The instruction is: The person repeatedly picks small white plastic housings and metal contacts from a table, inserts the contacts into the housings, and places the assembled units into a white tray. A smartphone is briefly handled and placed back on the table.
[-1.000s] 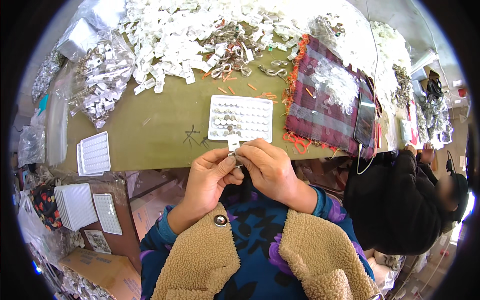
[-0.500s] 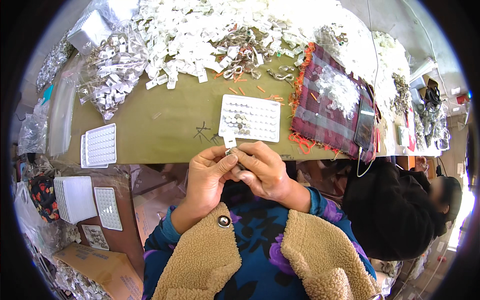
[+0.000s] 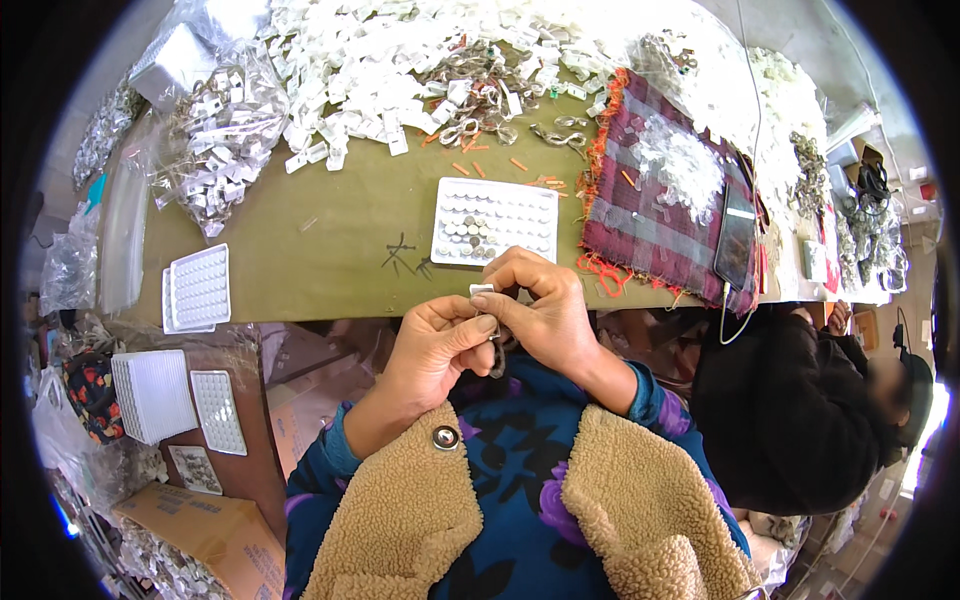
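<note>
As a dark curved strap newly shows | left hand: fingers clamping it | right hand: fingers pinching white rectangular tag

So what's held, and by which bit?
A small white rectangular tag, pinched by its lower part, and a dark curved strand, its gripped part hidden.

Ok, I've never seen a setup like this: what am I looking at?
There is no machine: a person works bare-handed. One head-worn fisheye camera looks down at the work, so straight edges bend near the rim, and picture left is the person's left. The right hand pinches a small white piece; a dark curved piece hangs at the left hand. On the green table lie a white tray holding round pieces, a checked cloth with a phone, a clear bag and a heap of white pieces.
</note>
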Motion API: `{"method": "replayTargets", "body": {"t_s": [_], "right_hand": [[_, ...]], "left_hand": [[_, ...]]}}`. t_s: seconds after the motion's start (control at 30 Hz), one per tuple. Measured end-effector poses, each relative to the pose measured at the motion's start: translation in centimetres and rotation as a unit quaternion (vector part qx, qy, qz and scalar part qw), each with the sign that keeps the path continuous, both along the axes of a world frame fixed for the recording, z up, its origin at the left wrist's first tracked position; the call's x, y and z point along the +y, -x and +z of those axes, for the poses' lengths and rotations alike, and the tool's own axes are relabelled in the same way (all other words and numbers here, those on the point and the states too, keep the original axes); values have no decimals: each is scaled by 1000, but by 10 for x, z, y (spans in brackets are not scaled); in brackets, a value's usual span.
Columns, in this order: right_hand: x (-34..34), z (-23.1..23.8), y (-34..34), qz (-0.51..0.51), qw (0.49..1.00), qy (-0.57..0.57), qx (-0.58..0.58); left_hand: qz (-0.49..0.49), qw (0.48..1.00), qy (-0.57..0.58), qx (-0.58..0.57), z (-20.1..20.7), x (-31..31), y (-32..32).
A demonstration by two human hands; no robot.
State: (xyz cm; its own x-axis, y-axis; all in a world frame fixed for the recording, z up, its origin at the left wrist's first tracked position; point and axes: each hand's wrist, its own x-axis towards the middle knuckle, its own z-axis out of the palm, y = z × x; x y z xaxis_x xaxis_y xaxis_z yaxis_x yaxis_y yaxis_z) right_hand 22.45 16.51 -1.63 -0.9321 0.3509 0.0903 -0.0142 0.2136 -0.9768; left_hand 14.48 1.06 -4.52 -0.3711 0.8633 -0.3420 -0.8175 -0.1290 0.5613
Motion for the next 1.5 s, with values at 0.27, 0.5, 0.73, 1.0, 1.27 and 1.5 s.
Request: {"method": "replayTargets", "body": {"t_s": [0.27, 0.5, 0.73, 1.0, 1.27, 1.5], "right_hand": [[12, 9, -19, 52, 938, -272, 210], [26, -8, -21, -2, 849, -400, 346], [45, -15, -44, -51, 849, -395, 347], [139, -11, -94, -369, 882, -292, 30], [146, -15, -118, -265, 915, -306, 6], [147, -26, -110, -224, 851, -474, -11]], "left_hand": [[-13, 979, -110, -170, 3, 4, -6], [-29, 988, -61, -139, 2, 18, -17], [-76, 980, 33, -181, 12, 35, -14], [-118, 986, -27, -117, 3, 59, -16], [-133, 985, -1, -110, 8, 66, -16], [-133, 984, 4, -117, 9, 62, -17]]}}
